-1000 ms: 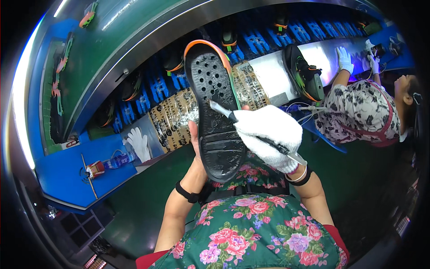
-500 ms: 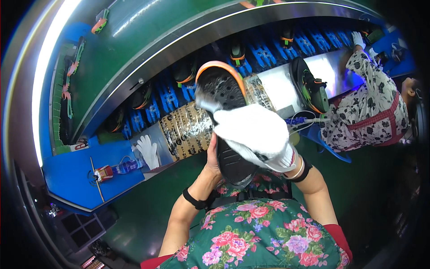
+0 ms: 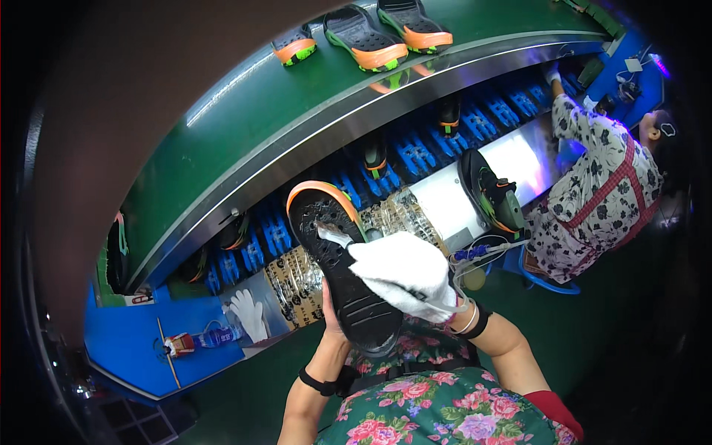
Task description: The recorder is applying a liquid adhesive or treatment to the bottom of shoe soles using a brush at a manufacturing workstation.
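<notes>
In the head view, the sole (image 3: 340, 285) is held up in front of the taped cardboard (image 3: 293, 288), covering the middle of it so that some shows on either side. The bare left hand (image 3: 331, 315) grips the sole's left edge below its holed half, at the near side of the taped cardboard; its thumb shows along the edge, while the other fingers are hidden behind. The gloved right hand (image 3: 406, 271) is closed round a brush (image 3: 334, 236), in front of the cardboard's near edge and over the right side of the sole. The brush's pale head lies over the holed end and seems to touch it.

The sole is black inside and tilted, its holed end pointing away from the wearer and leaning left. Round holes dot that end, an orange rim curves about it with some green along the right, and cross grooves mark the near end. Patches of the surface shine as if wet.

Compared with half a second ago, the brush head is sharper instead of smeared by motion, and more of the sole's middle shows beside the glove. The view has shifted too: beyond the taped cardboard, three orange-rimmed soles (image 3: 365, 46) now stand in sight on the green surface (image 3: 222, 137), and a dark blur fills the upper left.
</notes>
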A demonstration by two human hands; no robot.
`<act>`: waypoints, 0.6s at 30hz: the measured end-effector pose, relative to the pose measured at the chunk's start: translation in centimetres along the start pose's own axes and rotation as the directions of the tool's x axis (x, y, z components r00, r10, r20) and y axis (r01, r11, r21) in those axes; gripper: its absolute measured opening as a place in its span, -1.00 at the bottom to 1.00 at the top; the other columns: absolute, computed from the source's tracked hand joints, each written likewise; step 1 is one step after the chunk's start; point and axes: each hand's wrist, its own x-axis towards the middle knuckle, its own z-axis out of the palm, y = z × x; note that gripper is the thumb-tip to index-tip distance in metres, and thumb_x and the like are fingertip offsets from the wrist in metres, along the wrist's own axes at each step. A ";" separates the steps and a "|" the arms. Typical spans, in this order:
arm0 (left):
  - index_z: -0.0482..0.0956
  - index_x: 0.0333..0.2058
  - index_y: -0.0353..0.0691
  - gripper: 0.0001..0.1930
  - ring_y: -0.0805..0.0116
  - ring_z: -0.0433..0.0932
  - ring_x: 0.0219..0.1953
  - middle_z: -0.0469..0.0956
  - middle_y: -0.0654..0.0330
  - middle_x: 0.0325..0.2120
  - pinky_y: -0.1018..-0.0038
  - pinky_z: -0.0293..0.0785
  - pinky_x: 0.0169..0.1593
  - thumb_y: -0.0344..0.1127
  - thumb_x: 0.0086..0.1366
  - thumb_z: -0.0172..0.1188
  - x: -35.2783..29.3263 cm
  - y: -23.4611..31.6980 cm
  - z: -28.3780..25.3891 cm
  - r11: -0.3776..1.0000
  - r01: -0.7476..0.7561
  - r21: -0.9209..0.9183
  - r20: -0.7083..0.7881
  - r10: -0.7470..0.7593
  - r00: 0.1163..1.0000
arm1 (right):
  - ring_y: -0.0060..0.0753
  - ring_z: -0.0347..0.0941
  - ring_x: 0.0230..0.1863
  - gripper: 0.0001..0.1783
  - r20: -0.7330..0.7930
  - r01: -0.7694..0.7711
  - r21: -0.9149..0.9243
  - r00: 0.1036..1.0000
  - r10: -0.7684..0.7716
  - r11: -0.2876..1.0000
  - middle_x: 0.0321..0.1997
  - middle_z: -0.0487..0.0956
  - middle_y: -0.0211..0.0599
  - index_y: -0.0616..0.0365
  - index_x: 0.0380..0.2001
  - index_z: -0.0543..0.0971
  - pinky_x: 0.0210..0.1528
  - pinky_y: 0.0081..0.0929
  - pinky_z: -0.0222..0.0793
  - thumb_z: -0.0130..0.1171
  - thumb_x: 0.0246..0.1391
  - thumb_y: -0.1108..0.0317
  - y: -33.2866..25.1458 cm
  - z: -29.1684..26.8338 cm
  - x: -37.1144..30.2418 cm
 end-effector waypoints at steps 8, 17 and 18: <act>0.29 0.54 -0.16 0.01 -0.18 0.45 0.43 0.37 -0.09 0.48 -0.10 0.34 0.52 0.60 0.49 -0.16 2.2 0.7 4.0 0.978 -0.014 -0.207 -0.015 0.011 1.000 | -0.18 0.79 -0.08 -0.69 0.047 -0.088 0.146 0.996 0.082 0.985 0.00 0.84 -0.14 0.12 -0.09 0.85 -0.02 -0.27 0.68 0.56 0.04 0.51 0.2 0.6 -0.4; 0.10 0.63 -0.10 0.11 -0.17 0.39 0.48 0.30 -0.16 0.51 -0.15 0.28 0.55 0.68 0.43 -0.17 5.2 1.1 5.3 0.997 -0.074 -0.018 0.175 0.076 0.982 | -0.13 0.79 -0.04 -0.71 0.079 -0.088 0.230 0.994 0.072 0.969 -0.01 0.84 -0.18 0.05 -0.10 0.85 0.06 -0.25 0.67 0.55 0.08 0.50 -0.4 0.2 -0.1; 0.09 0.63 -0.10 0.10 -0.18 0.37 0.50 0.28 -0.17 0.53 -0.16 0.25 0.57 0.67 0.45 -0.21 5.3 1.2 5.4 0.997 -0.072 0.029 0.192 0.066 0.979 | -0.17 0.79 -0.07 -0.72 -0.005 -0.125 0.162 0.992 0.128 0.979 -0.05 0.85 -0.19 0.07 -0.14 0.84 0.02 -0.25 0.67 0.58 0.04 0.52 -0.3 0.1 -0.2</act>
